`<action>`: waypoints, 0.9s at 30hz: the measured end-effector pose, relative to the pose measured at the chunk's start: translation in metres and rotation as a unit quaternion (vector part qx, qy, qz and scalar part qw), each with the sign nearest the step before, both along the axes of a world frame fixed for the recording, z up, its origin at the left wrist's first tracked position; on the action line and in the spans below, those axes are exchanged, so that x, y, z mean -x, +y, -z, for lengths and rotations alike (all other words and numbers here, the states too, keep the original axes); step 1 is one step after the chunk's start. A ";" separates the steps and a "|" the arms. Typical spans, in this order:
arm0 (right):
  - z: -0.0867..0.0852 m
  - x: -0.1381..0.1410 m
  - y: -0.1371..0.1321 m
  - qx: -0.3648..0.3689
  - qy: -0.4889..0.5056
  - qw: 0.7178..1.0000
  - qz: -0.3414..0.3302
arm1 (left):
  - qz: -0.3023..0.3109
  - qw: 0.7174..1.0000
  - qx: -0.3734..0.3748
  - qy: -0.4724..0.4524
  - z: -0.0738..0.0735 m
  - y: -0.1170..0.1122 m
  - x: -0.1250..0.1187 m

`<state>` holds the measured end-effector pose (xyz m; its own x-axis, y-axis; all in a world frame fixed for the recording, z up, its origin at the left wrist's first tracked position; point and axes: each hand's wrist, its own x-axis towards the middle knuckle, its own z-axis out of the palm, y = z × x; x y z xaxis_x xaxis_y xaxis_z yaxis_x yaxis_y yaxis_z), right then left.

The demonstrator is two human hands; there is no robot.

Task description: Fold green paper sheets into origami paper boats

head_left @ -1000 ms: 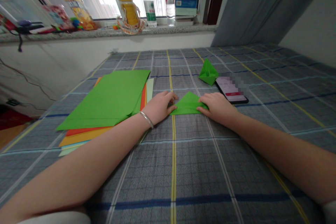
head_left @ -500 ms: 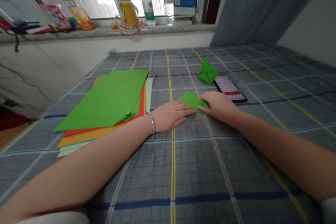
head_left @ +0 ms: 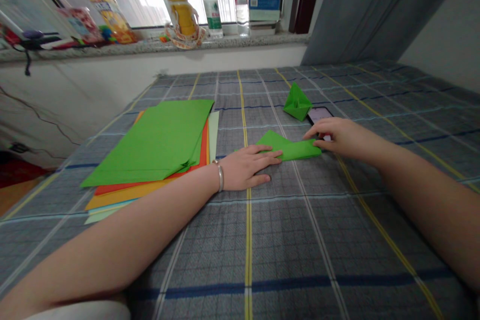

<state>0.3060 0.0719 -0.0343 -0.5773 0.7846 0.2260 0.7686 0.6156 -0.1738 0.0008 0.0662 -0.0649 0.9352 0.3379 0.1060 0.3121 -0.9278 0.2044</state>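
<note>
A folded green paper (head_left: 290,147) lies flat on the checked cloth (head_left: 285,240) in front of me. My left hand (head_left: 245,166), fingers stretched out flat, presses on the paper's left part. My right hand (head_left: 337,134) pinches the paper's right end with fingertips together. A finished green paper figure (head_left: 297,102) stands a little farther back. A phone (head_left: 318,114) lies just behind my right hand, partly hidden by it.
A stack of coloured paper sheets (head_left: 157,142), green on top, lies to the left. On the windowsill (head_left: 157,45) stand bottles (head_left: 210,2), a box (head_left: 267,2) and snack packets. A grey curtain (head_left: 367,7) hangs at the right.
My right hand has moved right, drawing the paper's right end out longer. My left hand has stayed flat on the paper's left part. The phone is now mostly covered by my right hand.
</note>
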 end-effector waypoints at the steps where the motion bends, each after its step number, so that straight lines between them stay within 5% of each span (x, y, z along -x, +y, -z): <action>1: -0.002 -0.001 -0.001 0.000 -0.003 1.000 -0.007 | 0.000 1.000 0.000 -0.002 0.000 0.000 0.000; 11: 0.009 0.036 -0.023 -0.027 -0.066 0.991 -0.116 | 0.005 1.000 -0.019 -0.006 0.003 0.002 -0.001; 17: 0.016 0.047 -0.029 -0.083 -0.092 0.985 -0.117 | 0.004 1.000 -0.021 0.000 0.003 0.002 0.000; 27: 0.004 0.053 -0.040 -0.127 -0.210 0.961 -0.126 | -0.002 0.998 -0.047 0.035 -0.002 -0.002 -0.002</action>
<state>0.2528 0.0322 -0.0381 -0.8241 0.5580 0.0976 0.5590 0.7733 0.2993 0.0030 0.0644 -0.0627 0.9403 0.3328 0.0711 0.3258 -0.9408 0.0937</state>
